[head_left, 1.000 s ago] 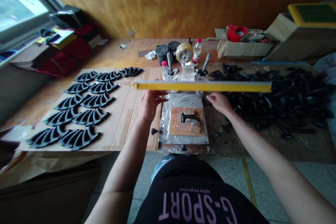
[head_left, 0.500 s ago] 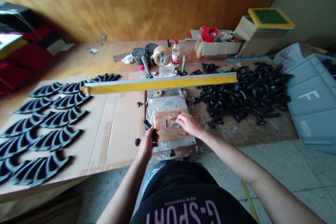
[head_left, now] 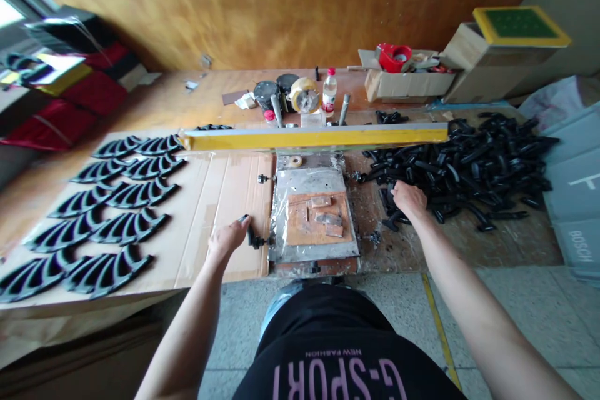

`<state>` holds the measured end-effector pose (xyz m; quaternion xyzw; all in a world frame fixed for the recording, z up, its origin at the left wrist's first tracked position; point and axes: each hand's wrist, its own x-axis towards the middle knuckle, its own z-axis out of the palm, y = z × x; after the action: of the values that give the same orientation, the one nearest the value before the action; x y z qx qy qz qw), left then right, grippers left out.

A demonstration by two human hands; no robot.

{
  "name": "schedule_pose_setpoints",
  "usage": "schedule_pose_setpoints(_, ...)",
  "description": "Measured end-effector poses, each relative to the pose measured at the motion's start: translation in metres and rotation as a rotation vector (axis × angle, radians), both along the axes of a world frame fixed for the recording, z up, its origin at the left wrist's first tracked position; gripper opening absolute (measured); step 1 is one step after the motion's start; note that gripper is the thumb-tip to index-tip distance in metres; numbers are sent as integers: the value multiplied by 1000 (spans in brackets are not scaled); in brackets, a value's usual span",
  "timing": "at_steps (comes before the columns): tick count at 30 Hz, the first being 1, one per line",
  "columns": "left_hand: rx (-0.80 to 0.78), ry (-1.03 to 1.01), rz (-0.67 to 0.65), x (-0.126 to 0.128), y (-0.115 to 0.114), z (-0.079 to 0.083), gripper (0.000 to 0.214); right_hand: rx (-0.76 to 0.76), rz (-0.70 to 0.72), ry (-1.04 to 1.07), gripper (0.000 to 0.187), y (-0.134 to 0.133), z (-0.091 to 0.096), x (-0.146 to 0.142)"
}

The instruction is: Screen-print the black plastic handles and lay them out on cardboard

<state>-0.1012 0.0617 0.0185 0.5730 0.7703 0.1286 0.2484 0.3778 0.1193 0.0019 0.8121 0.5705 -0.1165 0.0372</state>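
My left hand (head_left: pixel 229 236) is closed around a dark plastic part over the cardboard sheet, left of the metal work plate (head_left: pixel 281 212). Most of that part is hidden by my fingers. My right hand (head_left: pixel 409 200) reaches to the near left edge of a heap of black plastic parts (head_left: pixel 450 169), its fingers pinched on one black part. On the plate lies a brown wooden pad (head_left: pixel 300 231) with several small blocks (head_left: pixel 328 219) fixed or resting on it, and no black part on them.
A long yellow bar (head_left: pixel 319 136) spans above the plate's far side. Rows of overlapping black parts (head_left: pixel 140 192) lie on cardboard (head_left: pixel 201 200) at left. A grey crate (head_left: pixel 579 212) stands right. Behind are a bottle (head_left: pixel 329 97), tape roll (head_left: pixel 304 97) and carton (head_left: pixel 398 87).
My right hand has moved from the blocks on the pad rightward to the heap. My left hand, holding its black part, has shifted left from the plate to over the cardboard.
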Motion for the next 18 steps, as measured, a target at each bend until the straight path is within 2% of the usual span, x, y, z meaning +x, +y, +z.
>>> schedule_pose_setpoints(2, 88, -145, 47, 9, 18, 25, 53, 121, 174, 108, 35, -11, 6, -26)
schedule_pose_setpoints(4, 246, -339, 64, 25, 37, 54, 59, 229, 459, 296, 45, -23, 5, -65)
schedule_pose_setpoints(6, 534, -684, 65, 47, 51, 86, 56, 296, 718, 435, 44, -33, 0, -106)
schedule_pose_setpoints(7, 641, -817, 61, 59, 55, 101, 53, 324, 800, 456, 41, -36, -4, -124)
schedule_pose_setpoints(9, 762, -976, 67, 79, 57, 123, 50, 381, 858, 432, 36, -39, -13, -147)
schedule_pose_setpoints(12, 785, -1023, 106, 95, 49, 135, 47, 428, 841, 389, 40, -39, -26, -154)
schedule_pose_setpoints(15, 773, -1037, 123, 97, 42, 132, 45, 437, 842, 376, 45, -38, -32, -146)
schedule_pose_setpoints(18, 763, -1049, 106, 95, 41, 129, 44, 457, 912, 387, 40, -38, -33, -143)
